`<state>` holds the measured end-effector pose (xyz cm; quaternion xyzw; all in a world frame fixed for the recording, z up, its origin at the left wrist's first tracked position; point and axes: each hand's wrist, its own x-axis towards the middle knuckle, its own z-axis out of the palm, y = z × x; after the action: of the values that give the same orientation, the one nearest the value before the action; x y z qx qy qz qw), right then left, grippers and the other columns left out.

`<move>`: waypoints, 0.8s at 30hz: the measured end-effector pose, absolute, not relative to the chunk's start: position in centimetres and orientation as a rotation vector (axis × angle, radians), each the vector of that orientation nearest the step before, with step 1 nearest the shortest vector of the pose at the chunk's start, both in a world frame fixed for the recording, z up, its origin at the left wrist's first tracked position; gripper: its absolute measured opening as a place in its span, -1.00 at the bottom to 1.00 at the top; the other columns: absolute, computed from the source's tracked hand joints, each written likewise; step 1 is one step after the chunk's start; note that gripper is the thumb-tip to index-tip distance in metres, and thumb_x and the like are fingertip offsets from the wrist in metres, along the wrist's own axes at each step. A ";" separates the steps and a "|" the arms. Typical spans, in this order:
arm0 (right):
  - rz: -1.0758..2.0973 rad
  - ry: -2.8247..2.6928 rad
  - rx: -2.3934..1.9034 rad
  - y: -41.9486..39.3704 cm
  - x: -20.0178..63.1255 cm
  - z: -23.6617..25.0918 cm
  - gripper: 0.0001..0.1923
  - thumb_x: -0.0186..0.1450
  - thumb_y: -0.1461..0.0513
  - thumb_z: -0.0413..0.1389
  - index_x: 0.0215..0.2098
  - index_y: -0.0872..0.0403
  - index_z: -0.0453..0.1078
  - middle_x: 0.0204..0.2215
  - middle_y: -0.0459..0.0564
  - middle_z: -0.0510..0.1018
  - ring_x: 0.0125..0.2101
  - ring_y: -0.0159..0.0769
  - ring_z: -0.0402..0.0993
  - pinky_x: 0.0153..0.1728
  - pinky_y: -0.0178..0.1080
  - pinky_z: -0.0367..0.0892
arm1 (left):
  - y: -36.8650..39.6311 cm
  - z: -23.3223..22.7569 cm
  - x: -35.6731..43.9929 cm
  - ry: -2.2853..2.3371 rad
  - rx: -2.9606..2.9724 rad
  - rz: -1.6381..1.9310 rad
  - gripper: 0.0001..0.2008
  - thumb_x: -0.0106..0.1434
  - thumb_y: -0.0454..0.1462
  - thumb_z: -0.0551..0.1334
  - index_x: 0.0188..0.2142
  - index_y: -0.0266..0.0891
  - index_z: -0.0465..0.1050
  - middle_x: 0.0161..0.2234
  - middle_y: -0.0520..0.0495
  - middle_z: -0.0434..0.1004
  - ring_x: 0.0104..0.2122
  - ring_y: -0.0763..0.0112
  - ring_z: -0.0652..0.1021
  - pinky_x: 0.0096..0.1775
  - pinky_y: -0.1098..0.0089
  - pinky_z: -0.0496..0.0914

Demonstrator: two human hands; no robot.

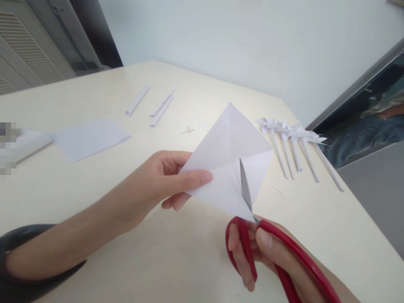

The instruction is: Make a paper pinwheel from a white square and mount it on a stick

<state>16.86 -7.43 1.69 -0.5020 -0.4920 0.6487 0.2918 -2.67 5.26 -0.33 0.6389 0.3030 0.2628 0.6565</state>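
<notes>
Creased white paper square (pixel 227 155), red-handled scissors (pixel 252 235) mid-crease

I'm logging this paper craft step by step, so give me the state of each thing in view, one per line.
Left hand: pinching the creased paper square by its left corner.
Right hand: fingers through the scissors' red handles.
Paper square: held above the table, creased, partly cut from its lower corner.
Scissors: blade in the cut.
Pinwheels: finished, lying in a row.
Rolled sticks: lying loose.
Paper sheet: flat.
</notes>
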 end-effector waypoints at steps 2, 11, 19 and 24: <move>1.733 -1.305 -1.374 -7.5 16.9 1.8 -0.57 0.39 -0.03 -0.25 -0.41 0.08 0.18 -0.54 -0.07 0.30 -0.45 -0.32 0.23 -0.29 -0.17 0.18 | 5.2 -0.2 -2.6 0.687 1.449 0.598 -0.64 0.19 -0.15 0.26 -0.63 -0.27 0.24 -0.75 0.20 0.10 -0.74 0.76 0.13 -0.72 0.74 0.04; 1.760 -1.252 -1.363 -7.8 17.1 1.8 -0.55 0.36 -0.07 -0.19 -0.30 0.11 0.28 -0.51 -0.04 0.33 -0.40 -0.28 0.27 -0.23 -0.15 0.21 | 5.2 -0.2 -2.7 0.698 1.453 0.577 -0.64 0.18 -0.15 0.27 -0.62 -0.28 0.24 -0.75 0.20 0.12 -0.74 0.76 0.13 -0.72 0.75 0.05; 1.747 -1.237 -1.377 -7.7 17.0 1.8 -0.56 0.36 -0.05 -0.18 -0.29 0.11 0.31 -0.50 -0.03 0.35 -0.39 -0.28 0.28 -0.22 -0.16 0.20 | 5.2 -0.4 -2.6 0.676 1.452 0.575 -0.65 0.18 -0.17 0.27 -0.62 -0.28 0.26 -0.77 0.21 0.12 -0.75 0.76 0.13 -0.72 0.74 0.03; 1.723 -1.264 -1.414 -7.8 17.0 1.8 -0.57 0.38 -0.04 -0.19 -0.28 0.11 0.31 -0.51 -0.04 0.36 -0.40 -0.28 0.29 -0.23 -0.17 0.20 | 5.1 -0.3 -2.7 0.682 1.450 0.577 -0.64 0.18 -0.17 0.27 -0.63 -0.28 0.25 -0.77 0.21 0.11 -0.75 0.75 0.12 -0.72 0.73 0.03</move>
<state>16.98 -7.76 1.81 -0.5289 -0.4726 0.6446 0.2855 -2.66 5.11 -0.30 0.6404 0.3012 0.2551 0.6589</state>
